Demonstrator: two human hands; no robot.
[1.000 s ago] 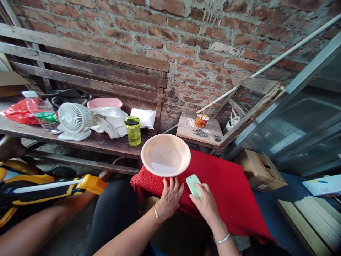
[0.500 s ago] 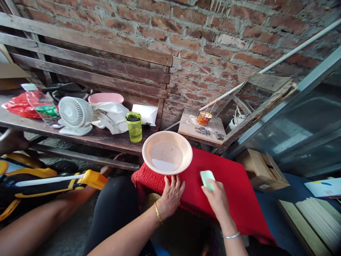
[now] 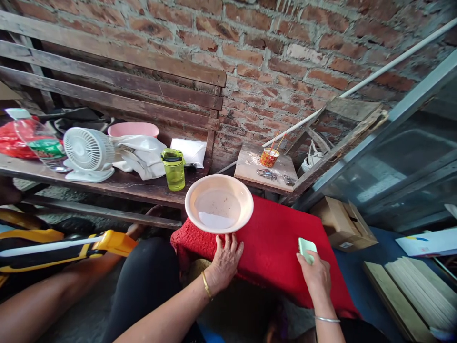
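Observation:
My left hand (image 3: 225, 263) lies on the red cloth (image 3: 269, 243) with its fingers spread, the tips at the front rim of a pale plastic basin (image 3: 191, 209). Some water with small dark specks shows in the basin. Farther right, my right hand (image 3: 317, 274) is closed around a light green scrub brush (image 3: 307, 245), held over the cloth. Its bristly edge faces left, and my fingers hide part of it.
Along the left runs a wooden bench (image 3: 150, 190) with a green bottle (image 3: 173, 171), a white fan (image 3: 87, 150) and a pink basin (image 3: 134, 129). Behind the cloth, a small table (image 3: 246, 166) bears a patterned cup (image 3: 268, 157). A cardboard box (image 3: 339, 224) stands at right. Another person's leg (image 3: 64, 290) is at left.
My right hand has moved to the right over the red cloth with the scrub brush. My left hand stays by the basin's front rim. The view has shifted slightly.

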